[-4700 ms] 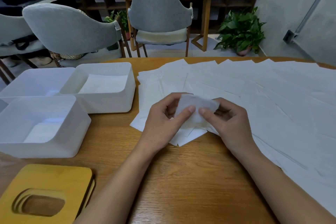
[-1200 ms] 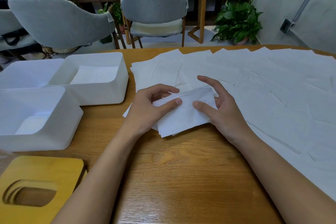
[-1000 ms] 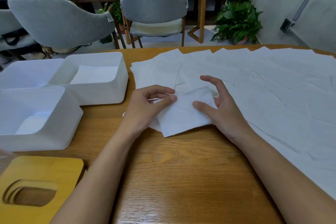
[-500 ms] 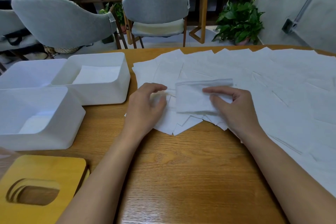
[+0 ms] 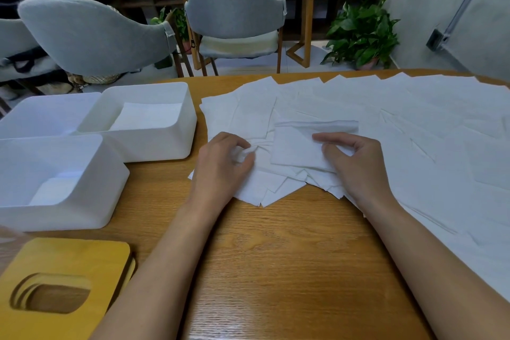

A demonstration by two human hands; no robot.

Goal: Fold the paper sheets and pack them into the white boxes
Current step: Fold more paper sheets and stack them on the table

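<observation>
White paper, one folded sheet (image 5: 298, 146), lies on the loose sheets (image 5: 414, 124) spread across the wooden surface (image 5: 276, 257), between the two hands. A second ago it was wider and held between both hands; now it is doubled into a narrower rectangle, so the fold looks finished or nearly so, and packing should come next. The right hand (image 5: 358, 165) pinches its right edge between curled forefinger and thumb. The left hand (image 5: 220, 165) has let it go and pinches a pucker in a loose sheet beside it. To the left, the near box (image 5: 69, 218) holds a small stack (image 5: 55, 192), and the far box (image 5: 165, 146) a wider stack (image 5: 146, 119). What the third box (image 5: 33, 119) holds I cannot tell.
</observation>
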